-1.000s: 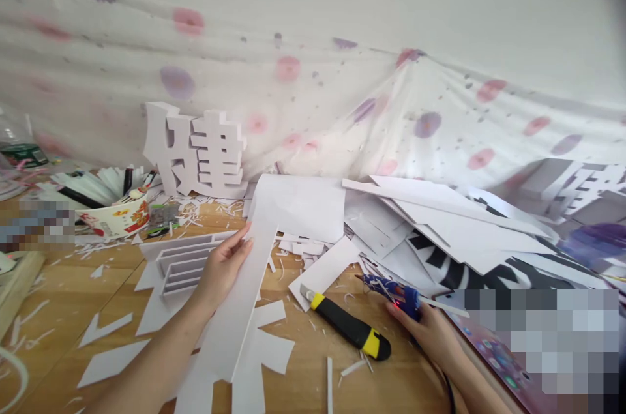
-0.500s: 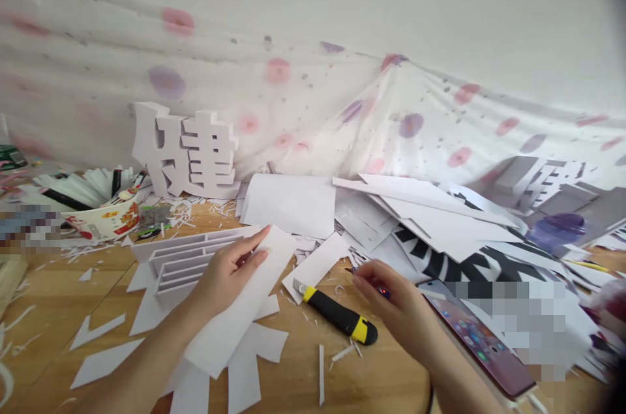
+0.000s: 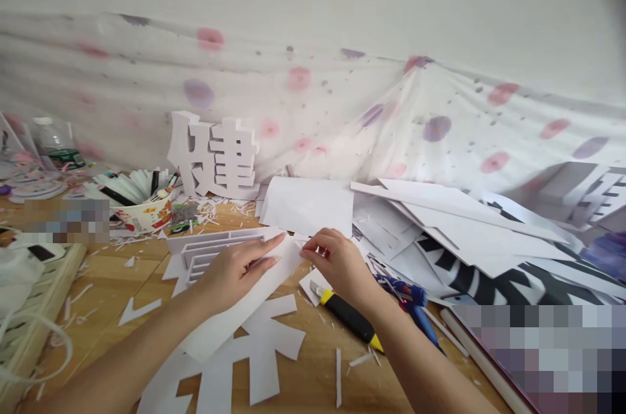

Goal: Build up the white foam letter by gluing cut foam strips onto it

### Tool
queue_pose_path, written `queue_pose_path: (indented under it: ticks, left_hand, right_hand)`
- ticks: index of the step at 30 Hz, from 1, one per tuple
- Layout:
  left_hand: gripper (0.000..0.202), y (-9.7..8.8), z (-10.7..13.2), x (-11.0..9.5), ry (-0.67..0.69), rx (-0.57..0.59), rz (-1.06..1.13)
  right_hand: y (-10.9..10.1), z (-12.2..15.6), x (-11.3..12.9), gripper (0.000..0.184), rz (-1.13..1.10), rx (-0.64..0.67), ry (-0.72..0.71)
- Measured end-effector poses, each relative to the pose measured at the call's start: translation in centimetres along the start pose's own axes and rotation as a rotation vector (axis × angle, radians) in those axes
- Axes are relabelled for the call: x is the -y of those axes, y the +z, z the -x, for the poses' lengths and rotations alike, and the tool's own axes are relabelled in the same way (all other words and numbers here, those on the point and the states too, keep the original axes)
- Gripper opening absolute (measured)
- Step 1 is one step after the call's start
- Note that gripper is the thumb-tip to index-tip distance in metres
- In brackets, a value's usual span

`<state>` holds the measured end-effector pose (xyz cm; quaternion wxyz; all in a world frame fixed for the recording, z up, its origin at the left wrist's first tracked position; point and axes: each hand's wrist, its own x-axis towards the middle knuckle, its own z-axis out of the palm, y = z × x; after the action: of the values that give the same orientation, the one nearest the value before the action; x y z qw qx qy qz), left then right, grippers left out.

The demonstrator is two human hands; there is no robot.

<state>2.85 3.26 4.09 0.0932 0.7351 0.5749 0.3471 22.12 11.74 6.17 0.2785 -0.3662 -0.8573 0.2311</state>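
Observation:
A long strip of white foam board [image 3: 244, 313] lies slanted in front of me, held by my left hand [image 3: 232, 274] with thumb and fingers at its upper end. My right hand [image 3: 337, 264] pinches at the strip's top right corner; its fingertips meet the board's edge. Left of the strip stands a partly built white foam-board piece [image 3: 198, 251] with upright ribs, partly behind my left hand. Beneath my right forearm is a black and yellow utility knife [image 3: 345, 316], its blade out. Just right of that arm rests a blue glue gun [image 3: 418, 316], with a small red light.
A finished white character [image 3: 215, 156] stands at the back. Markers fill a paper bowl [image 3: 147, 215] at left. White sheets [image 3: 464, 225] are piled at right, above a book-like object [image 3: 482, 355]. Cut-out white pieces [image 3: 264, 336] and scraps cover the wooden table [image 3: 313, 388].
My right hand has moved left from the glue gun to the strip's upper corner, leaving the gun on the table. My left hand keeps hold of the strip. The view has turned left.

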Motion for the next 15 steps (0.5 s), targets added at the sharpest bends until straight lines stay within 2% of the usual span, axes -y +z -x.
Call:
queue_pose_path:
  ticks: [4, 8, 11, 15]
  left_hand:
    - [0.041, -0.4, 0.3, 0.7, 0.038, 0.034, -0.008]
    - [0.042, -0.9, 0.5, 1.0, 0.079, 0.05, -0.046]
    - [0.042, -1.2, 0.7, 1.0, 0.121, 0.069, -0.051]
    - [0.042, -1.3, 0.8, 1.3, 0.145, 0.093, -0.083]
  right_hand:
    - [0.0, -0.7, -1.1, 0.009, -0.309, 0.15, 0.028]
    - [0.0, -1.0, -2.1, 0.01, -0.623, 0.332, -0.008]
    - [0.2, -1.1, -2.3, 0.01, -0.571, 0.3, -0.011]
    - [0.2, -1.6, -2.8, 0.012, -0.233, 0.141, 0.026]
